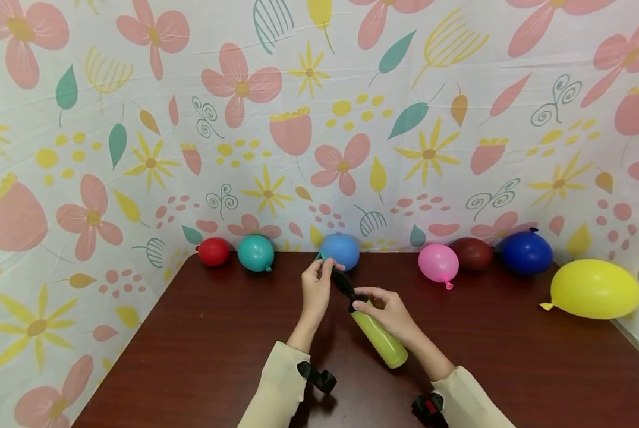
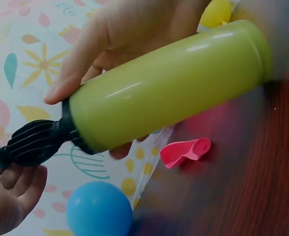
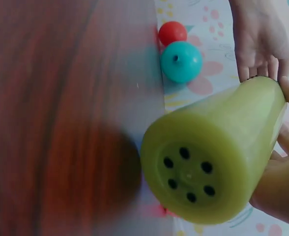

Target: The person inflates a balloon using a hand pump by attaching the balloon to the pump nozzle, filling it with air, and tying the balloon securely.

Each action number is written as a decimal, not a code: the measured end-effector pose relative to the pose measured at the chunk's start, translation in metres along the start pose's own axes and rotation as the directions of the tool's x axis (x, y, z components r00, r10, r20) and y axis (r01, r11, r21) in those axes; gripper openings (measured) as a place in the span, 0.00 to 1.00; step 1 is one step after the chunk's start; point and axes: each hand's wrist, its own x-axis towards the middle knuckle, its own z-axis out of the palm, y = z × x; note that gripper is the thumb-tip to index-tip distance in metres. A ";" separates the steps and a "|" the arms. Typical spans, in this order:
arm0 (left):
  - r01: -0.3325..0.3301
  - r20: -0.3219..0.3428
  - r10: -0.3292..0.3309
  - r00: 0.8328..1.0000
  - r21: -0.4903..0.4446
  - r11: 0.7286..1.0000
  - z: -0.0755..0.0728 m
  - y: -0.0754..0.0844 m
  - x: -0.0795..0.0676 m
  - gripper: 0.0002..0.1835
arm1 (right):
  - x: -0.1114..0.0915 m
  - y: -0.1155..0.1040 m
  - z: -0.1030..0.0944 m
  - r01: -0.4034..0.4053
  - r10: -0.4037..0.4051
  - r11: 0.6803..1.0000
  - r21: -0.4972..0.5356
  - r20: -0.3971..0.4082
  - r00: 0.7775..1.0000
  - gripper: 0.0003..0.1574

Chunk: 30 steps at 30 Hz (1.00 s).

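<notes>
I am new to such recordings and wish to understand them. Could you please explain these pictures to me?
No machine here: a person works bare-handed. The wide picture comes from a camera worn on the head; the closer two come from the left wrist camera and right wrist camera. The right hand holds a yellow-green pump, by its look for balloons. The left hand pinches a small teal piece, perhaps a balloon's neck, at the pump's black tip. On the brown table, along its back and right side, lie blown-up balloons: red, teal, light blue, pink, dark red, dark blue and yellow.
</notes>
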 end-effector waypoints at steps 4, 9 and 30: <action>0.054 0.072 -0.048 0.996 -0.088 0.995 0.002 -0.001 -0.003 0.17 | -0.001 0.000 0.005 -0.016 0.016 1.000 0.000 -0.013 1.000 0.22; 0.092 0.103 -0.078 0.992 -0.135 0.987 0.001 -0.001 -0.003 0.18 | 0.000 0.000 0.011 -0.009 0.009 1.000 0.010 -0.014 1.000 0.23; 0.091 -0.223 -0.162 0.961 -0.297 0.951 -0.046 0.010 0.046 0.18 | -0.047 0.010 -0.022 -0.201 0.142 0.971 0.132 0.360 0.922 0.30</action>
